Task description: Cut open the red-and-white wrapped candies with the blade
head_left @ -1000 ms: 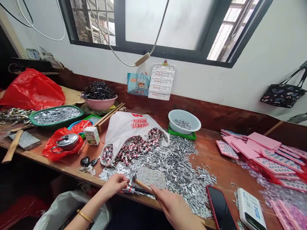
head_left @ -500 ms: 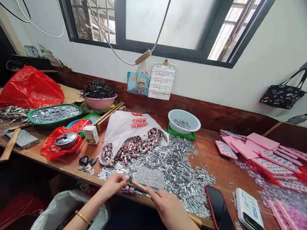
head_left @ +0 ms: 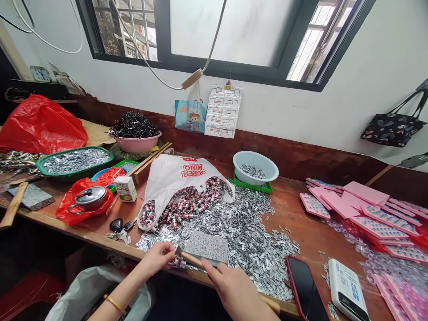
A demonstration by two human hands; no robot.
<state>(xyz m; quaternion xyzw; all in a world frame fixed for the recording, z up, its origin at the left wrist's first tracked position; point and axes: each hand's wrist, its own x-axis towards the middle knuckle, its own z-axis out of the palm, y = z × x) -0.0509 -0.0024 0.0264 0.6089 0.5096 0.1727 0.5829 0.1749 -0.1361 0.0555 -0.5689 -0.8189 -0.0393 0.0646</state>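
My right hand [head_left: 234,292] grips the wooden handle of a small hammer [head_left: 189,257], whose metal head sits near the front edge of the wooden bench [head_left: 301,227]. My left hand [head_left: 157,257] pinches a small red-and-silver piece [head_left: 179,264] right under the hammer head. A grey speckled stone slab [head_left: 207,246] lies just behind the hammer. Around the slab spreads a heap of small silver metal pieces [head_left: 247,232]. A white plastic bag [head_left: 177,176] spills red-and-silver pieces [head_left: 187,206] behind my left hand.
A black phone [head_left: 306,292] and a white device [head_left: 346,290] lie at the front right, pink cards [head_left: 361,209] beyond them. A pale blue bowl [head_left: 256,167] sits at the back. Keys [head_left: 120,227], a carton [head_left: 124,188], a lidded pot [head_left: 88,198] and a green tray [head_left: 75,160] stand left.
The view has drifted slightly; the hammer head and both hands have shifted a little toward the left along the bench edge. Both hands keep their hold.
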